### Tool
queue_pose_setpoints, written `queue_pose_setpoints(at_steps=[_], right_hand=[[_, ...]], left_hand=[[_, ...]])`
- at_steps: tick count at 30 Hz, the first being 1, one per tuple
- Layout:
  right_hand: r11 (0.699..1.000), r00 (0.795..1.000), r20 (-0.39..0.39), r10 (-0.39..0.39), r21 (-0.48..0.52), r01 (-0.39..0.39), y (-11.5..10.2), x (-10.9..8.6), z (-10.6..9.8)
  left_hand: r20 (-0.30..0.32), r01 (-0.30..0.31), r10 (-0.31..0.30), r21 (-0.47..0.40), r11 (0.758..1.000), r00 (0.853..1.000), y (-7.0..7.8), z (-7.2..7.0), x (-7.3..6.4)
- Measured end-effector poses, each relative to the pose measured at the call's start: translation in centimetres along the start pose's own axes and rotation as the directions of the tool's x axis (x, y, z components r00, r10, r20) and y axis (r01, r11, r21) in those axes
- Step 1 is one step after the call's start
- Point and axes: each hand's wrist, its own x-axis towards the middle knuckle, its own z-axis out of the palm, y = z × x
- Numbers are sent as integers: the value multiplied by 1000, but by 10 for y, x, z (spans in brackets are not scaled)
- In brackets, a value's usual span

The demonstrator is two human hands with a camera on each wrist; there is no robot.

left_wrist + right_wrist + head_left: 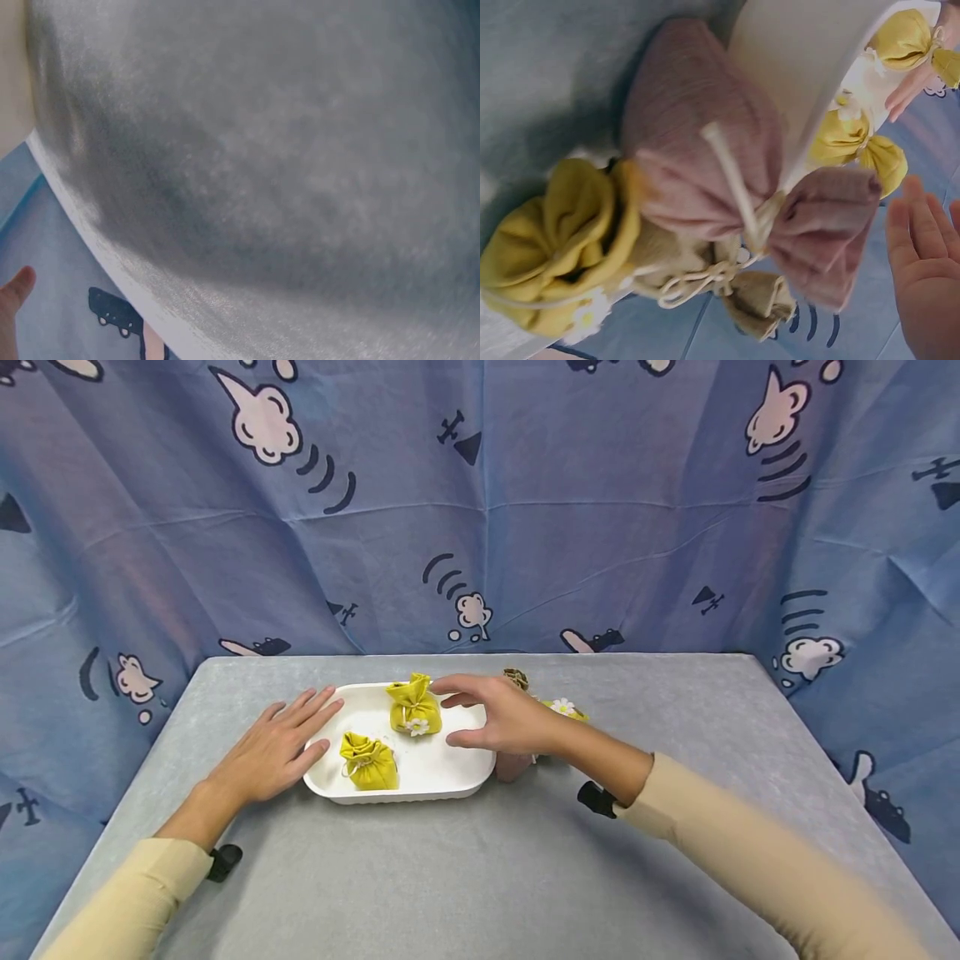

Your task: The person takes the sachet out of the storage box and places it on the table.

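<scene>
Right hand (510, 714) is over the right end of the white tray (461, 768), thumb and fingers apart, nothing held. Left hand (273, 747) is at the tray's left end, fingers straight, also nothing in it; can't tell how firmly it touches the rim.

Key relation: far yellow pouch (415, 714), inside the tray between the hands, sits just left of the right hand's fingertips. Right hand is clearly the nearer one. Pouch looks upright, tied neck up, so its long axis is roughly vertical; white flower low on the side toward the person. Contact between fingertips and pouch: can't tell.

Near yellow pouch (369, 764), also in the tray, is closer to the left hand, just right of its thumb, near the person's side. Tray's long axis runs left to right, from one hand to the other.

Outside the tray, under and beyond the right hand on the tabletop (450, 877): pink pouch (697, 120) right beside the tray, plus brown pouch (757, 304) and third yellow pouch (585, 217), mostly hidden by that hand from the head view. Left wrist view: mostly bare tabletop. Patterned blue curtain (570, 560) stands beyond both hands.
</scene>
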Motion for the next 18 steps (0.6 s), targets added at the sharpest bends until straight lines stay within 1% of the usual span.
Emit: queue_pose_setpoints(at_steps=[4,11,14,18], right_hand=[[1000,1000,19,-9,26,9,-4,7,6],[1000,999,51,20,1,-20,-11,17,18],[1000,998,57,9,21,-10,-13,22,24],[1000,998,65,-13,6,13,-14,28,32]], left_hand=[[4,4,-4,-2,1000,1000,0,0,0],[12,12,-12,-1,1000,1000,0,0,0],[20,19,-19,-2,1000,1000,0,0,0],[19,23,-23,-2,1000,1000,0,0,0]])
